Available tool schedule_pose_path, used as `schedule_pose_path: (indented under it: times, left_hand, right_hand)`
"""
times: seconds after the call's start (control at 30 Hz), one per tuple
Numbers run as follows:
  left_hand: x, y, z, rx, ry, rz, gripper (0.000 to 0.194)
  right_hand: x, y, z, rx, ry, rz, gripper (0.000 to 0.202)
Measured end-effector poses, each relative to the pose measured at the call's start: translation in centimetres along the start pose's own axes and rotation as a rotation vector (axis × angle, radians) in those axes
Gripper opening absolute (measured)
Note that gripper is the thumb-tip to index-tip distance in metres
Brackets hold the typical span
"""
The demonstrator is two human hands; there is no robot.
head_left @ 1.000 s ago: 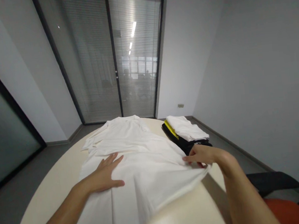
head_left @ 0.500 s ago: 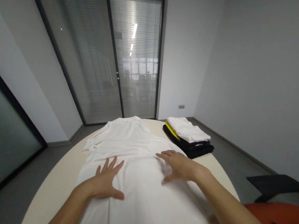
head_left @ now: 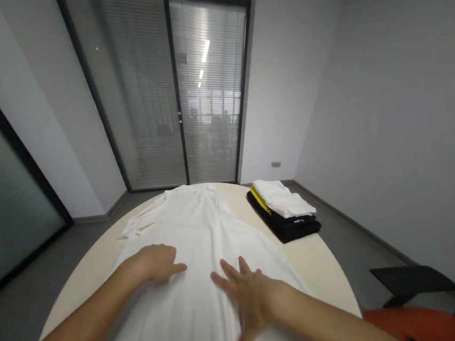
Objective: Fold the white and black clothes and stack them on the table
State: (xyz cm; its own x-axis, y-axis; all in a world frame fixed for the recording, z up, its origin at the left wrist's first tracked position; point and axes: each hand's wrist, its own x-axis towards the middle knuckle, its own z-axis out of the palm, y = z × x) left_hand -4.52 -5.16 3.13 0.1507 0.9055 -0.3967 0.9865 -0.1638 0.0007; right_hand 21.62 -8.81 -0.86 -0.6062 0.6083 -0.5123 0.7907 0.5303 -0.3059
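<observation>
While spread along the round table point(head_left: 333, 267) from near edge to far edge, white garment point(head_left: 201, 232) pressed under flat, open right hand point(head_left: 248, 302) and loosely curled left hand point(head_left: 158, 263), folded stack point(head_left: 283, 210) by the right edge.

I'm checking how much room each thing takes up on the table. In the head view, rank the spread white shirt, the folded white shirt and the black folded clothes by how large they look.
1. Spread white shirt, by far.
2. Black folded clothes.
3. Folded white shirt, lying on the black clothes, only slightly smaller.
The spread shirt is also nearest the camera, which enlarges it.

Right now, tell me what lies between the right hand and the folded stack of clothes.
In the head view, white shirt fabric, then bare table, separate the right hand from the stack of clothes.
</observation>
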Motion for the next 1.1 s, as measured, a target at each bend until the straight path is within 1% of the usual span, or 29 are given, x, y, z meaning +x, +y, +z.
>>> schedule_pose_path:
  times: [0.07, 0.1, 0.17, 0.2, 0.23, 0.27, 0.3, 0.33, 0.37, 0.4, 0.43, 0.5, 0.6, 0.7, 0.8, 0.87, 1.0, 1.1]
  left_hand:
    - [1.3, 0.9, -0.4, 0.036, 0.101, -0.044, 0.053]
    - [2.2, 1.4, -0.3, 0.036, 0.164, -0.056, 0.053]
    - [4.1, 2.6, 0.7, 0.015, 0.274, -0.069, 0.058]
    - [5.1, 3.2, 1.6, 0.001, 0.334, -0.091, 0.061]
    - [6.0, 3.6, 2.6, -0.041, 0.430, -0.115, 0.064]
    - [6.8, 4.0, 3.7, -0.080, 0.500, -0.136, 0.067]
    - [7.6, 4.2, 4.8, -0.112, 0.522, -0.151, 0.069]
    - [8.2, 4.3, 5.9, -0.126, 0.547, -0.157, 0.068]
    - [8.7, 4.3, 6.8, -0.128, 0.568, -0.146, 0.067]
    - [9.1, 4.2, 7.6, -0.132, 0.577, -0.133, 0.066]
    - [9.3, 4.0, 8.1, -0.135, 0.586, -0.119, 0.064]
    - [9.6, 3.7, 8.6, -0.141, 0.596, -0.098, 0.063]
    - [9.8, 3.4, 8.7, -0.144, 0.612, -0.094, 0.062]
    - [9.8, 3.4, 8.6, -0.130, 0.633, -0.085, 0.058]
    - [9.7, 3.5, 8.6, -0.107, 0.650, -0.076, 0.057]
    - [9.5, 3.5, 8.6, -0.099, 0.658, -0.067, 0.056]
    - [9.2, 3.6, 8.5, -0.109, 0.658, -0.045, 0.056]
    - [9.2, 3.5, 8.5, -0.119, 0.653, -0.035, 0.057]
  right_hand:
    - [-0.7, -1.2, -0.1, -0.025, 0.032, -0.037, 0.140]
    - [-0.9, -1.6, -0.6, -0.035, 0.054, -0.046, 0.126]
    - [-0.7, -1.7, -2.1, -0.052, 0.149, -0.026, 0.088]
    - [-0.3, -1.2, -3.1, -0.062, 0.223, 0.015, 0.069]
    - [0.4, -0.4, -4.1, -0.071, 0.325, 0.064, 0.053]
    - [1.3, 0.8, -5.0, -0.074, 0.439, 0.154, 0.043]
    - [2.2, 2.1, -5.9, -0.053, 0.535, 0.292, 0.036]
    - [3.3, 3.7, -6.6, -0.002, 0.611, 0.411, 0.032]
    - [4.3, 5.2, -7.2, 0.022, 0.641, 0.464, 0.033]
    - [5.2, 6.8, -7.7, 0.042, 0.652, 0.488, 0.033]
    - [6.0, 8.2, -8.0, 0.073, 0.654, 0.498, 0.031]
    - [7.4, 10.4, -8.2, 0.149, 0.645, 0.481, 0.026]
    - [9.0, 11.9, -8.2, 0.285, 0.628, 0.396, 0.028]
    - [10.2, 11.9, -8.3, 0.436, 0.589, 0.280, 0.029]
    - [10.9, 11.3, -8.4, 0.582, 0.552, 0.172, 0.025]
    - [11.3, 10.7, -8.5, 0.671, 0.556, 0.121, 0.026]
    - [11.9, 9.2, -8.5, 0.838, 0.577, 0.046, 0.031]
    - [12.2, 8.3, -8.6, 0.901, 0.572, 0.042, 0.023]
